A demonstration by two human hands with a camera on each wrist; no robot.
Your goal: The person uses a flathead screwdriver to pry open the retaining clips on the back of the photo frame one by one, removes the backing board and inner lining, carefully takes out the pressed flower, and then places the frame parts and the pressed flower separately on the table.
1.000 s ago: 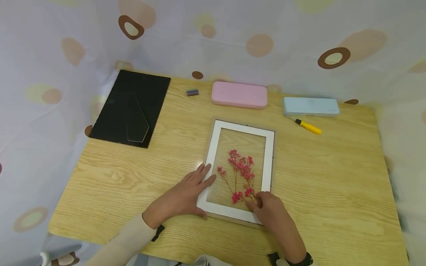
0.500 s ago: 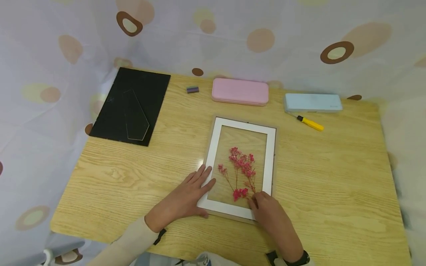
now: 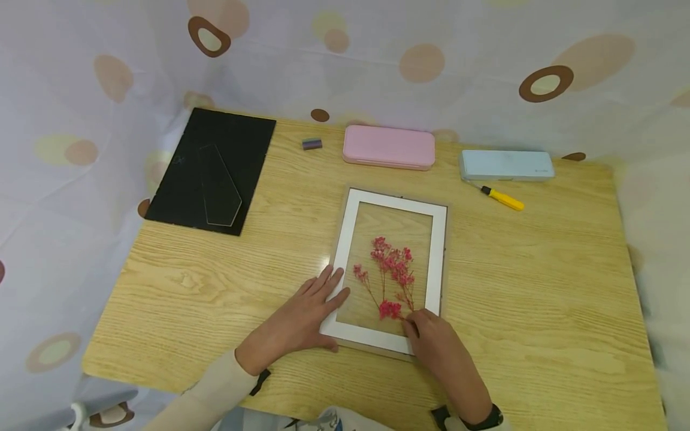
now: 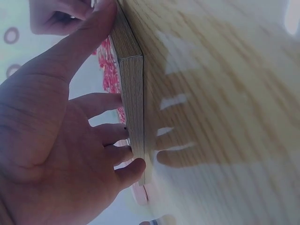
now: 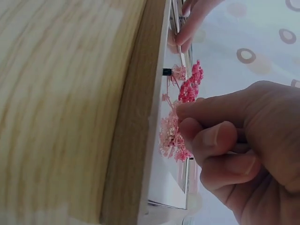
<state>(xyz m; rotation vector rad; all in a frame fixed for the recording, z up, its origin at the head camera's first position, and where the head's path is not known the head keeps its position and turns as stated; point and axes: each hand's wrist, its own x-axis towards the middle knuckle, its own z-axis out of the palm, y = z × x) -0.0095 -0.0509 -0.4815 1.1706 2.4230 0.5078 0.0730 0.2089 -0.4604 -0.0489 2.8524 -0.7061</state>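
A picture frame (image 3: 437, 257) with a white mat border and a clear pane lies on the wooden table. Pink dried flowers (image 3: 396, 263) on thin stems spread over the pane. My left hand (image 3: 302, 317) rests on the frame's lower left side, fingers spread; the left wrist view shows the fingers and thumb along the wooden edge (image 4: 133, 98). With thumb and index finger, my right hand (image 3: 439, 344) pinches the stem of a small pink flower sprig (image 3: 390, 309) at the lower right of the pane. In the right wrist view, its bright bloom (image 5: 191, 84) stands above the other flowers.
A black backing board (image 3: 215, 173) with a stand flap lies at the left. Along the back are a small dark block (image 3: 312, 143), a pink case (image 3: 389, 146) and a light blue case (image 3: 507, 164). A yellow-handled screwdriver (image 3: 504, 199) lies before the blue case.
The sprig in my right hand has shifted slightly, its blooms now close together in one cluster. The left hand stays in place on the frame.
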